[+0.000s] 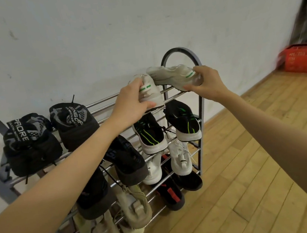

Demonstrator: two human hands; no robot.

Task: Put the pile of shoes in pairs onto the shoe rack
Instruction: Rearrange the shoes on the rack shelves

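A metal shoe rack (180, 51) with chrome bars stands against the white wall. At the right end of its top tier, my left hand (132, 103) grips the heel of one off-white sneaker (151, 90) with a green heel label. My right hand (205, 83) grips the heel of its twin, the second off-white sneaker (171, 74), which lies sideways on the top bars. A pair of black high-top shoes (73, 122) fills the left of the top tier.
Lower tiers hold black sneakers with green stripes (184, 121), dark shoes (128, 159), white sneakers (180, 159), beige shoes (134, 209) and black-and-red shoes (171, 194). Wooden floor (250, 182) spreads to the right. A red crate (301, 57) sits by the wall at far right.
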